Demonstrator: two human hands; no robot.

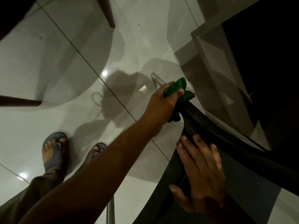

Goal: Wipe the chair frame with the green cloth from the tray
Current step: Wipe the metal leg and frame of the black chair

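My left hand (pixel 163 101) is shut on the crumpled green cloth (pixel 178 88), which is pressed against the top of a chrome chair leg (pixel 155 79), just where it meets the black chair edge (pixel 199 120). Part of the cloth hangs dark below my fist. My right hand (pixel 200 172) lies flat with its fingers spread on the black chair surface, nearer to me, and holds nothing. A second chrome tube (pixel 111 209) of the chair frame shows at the bottom, partly behind my left forearm. No tray is in view.
Glossy pale floor tiles (pixel 68 65) lie below. Two dark wooden furniture legs stand at the top (pixel 106 12) and the left (pixel 19 101). My feet in blue sandals (pixel 54 151) are at the lower left. A grey cabinet (pixel 215 65) stands close on the right.
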